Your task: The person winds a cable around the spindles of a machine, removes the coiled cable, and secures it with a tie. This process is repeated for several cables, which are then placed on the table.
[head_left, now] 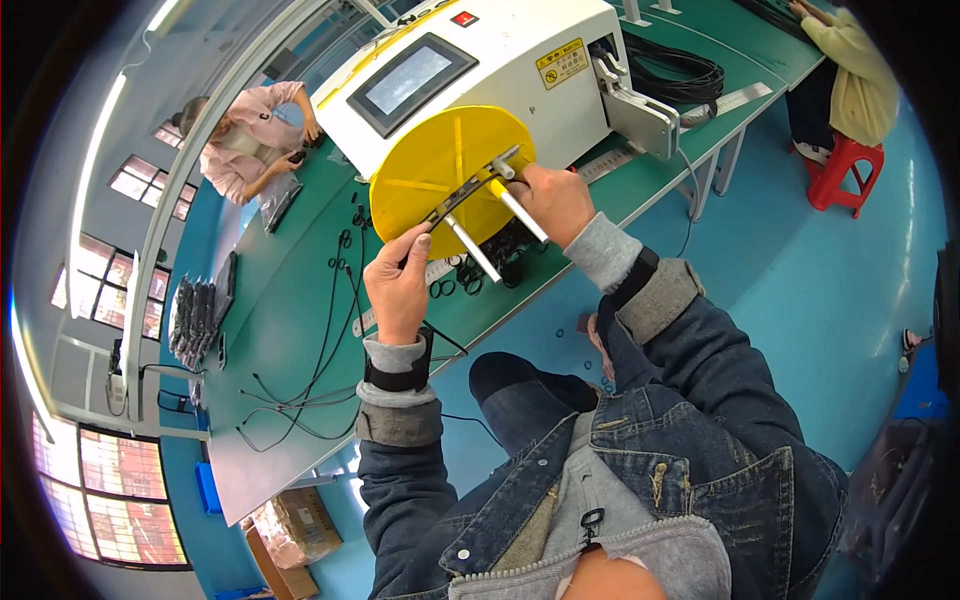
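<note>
- Green worktable, on a blue floor; clock directions taken from the middle of the view unless noted.
- White machine, at 12 o'clock; dark-framed screen on its top; yellow disc on its near face, bearing a metal bar and two pale rods.
- Black cable, task item; lying across the disc, along the bar, from the disc's 7 o'clock toward its 2 o'clock.
- Left hand, at the disc's 7 o'clock; thumb and fingers pinching the cable.
- Right hand, at the disc's 3 o'clock; fingers curled beside the bar's end; cannot tell whether they grip the cable.
- Loose cables, at 8 o'clock; thick black coil, between 1 and 2 o'clock.
- Co-worker in pink, at 10 o'clock; seated person on red stool, at 2 o'clock.
</note>
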`<state>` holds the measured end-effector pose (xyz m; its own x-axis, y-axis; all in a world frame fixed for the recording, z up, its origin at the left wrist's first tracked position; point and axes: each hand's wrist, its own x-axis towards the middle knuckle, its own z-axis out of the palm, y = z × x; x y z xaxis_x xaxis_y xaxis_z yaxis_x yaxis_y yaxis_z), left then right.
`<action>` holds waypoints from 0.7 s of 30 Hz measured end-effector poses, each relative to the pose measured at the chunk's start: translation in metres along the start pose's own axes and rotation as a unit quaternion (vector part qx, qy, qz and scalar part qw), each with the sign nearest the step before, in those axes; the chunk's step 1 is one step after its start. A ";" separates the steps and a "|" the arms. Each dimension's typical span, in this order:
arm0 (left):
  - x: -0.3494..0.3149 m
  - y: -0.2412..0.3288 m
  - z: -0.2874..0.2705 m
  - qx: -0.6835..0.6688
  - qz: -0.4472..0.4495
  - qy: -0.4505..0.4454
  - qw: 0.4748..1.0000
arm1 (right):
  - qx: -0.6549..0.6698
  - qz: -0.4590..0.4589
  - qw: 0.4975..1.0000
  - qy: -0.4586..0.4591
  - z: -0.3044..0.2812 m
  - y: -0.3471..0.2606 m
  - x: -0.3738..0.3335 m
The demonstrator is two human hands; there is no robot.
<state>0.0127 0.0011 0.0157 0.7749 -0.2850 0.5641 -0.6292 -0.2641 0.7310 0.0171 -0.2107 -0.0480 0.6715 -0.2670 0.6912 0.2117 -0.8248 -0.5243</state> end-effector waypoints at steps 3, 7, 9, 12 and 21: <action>-0.007 -0.010 0.002 -0.011 -0.041 0.016 0.999 | 0.053 0.030 0.998 0.011 -0.007 0.017 -0.016; -0.018 -0.020 -0.003 -0.038 -0.114 0.029 0.992 | 0.106 0.071 0.992 0.014 -0.024 0.033 -0.048; -0.023 -0.016 -0.003 -0.058 -0.128 0.035 0.989 | 0.097 0.082 0.992 0.005 -0.032 0.044 -0.069; -0.032 -0.005 0.000 -0.094 -0.154 0.056 0.982 | 0.103 0.099 0.990 -0.021 -0.047 0.053 -0.092; -0.032 0.036 0.004 0.174 0.085 0.032 0.980 | 0.173 0.140 0.967 -0.125 -0.059 0.048 -0.115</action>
<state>-0.0351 -0.0030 0.0221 0.6528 -0.2960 0.6973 -0.7224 -0.5204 0.4553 -0.0923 -0.2488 -0.1233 0.8782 -0.2912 0.3794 0.1929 -0.5103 -0.8381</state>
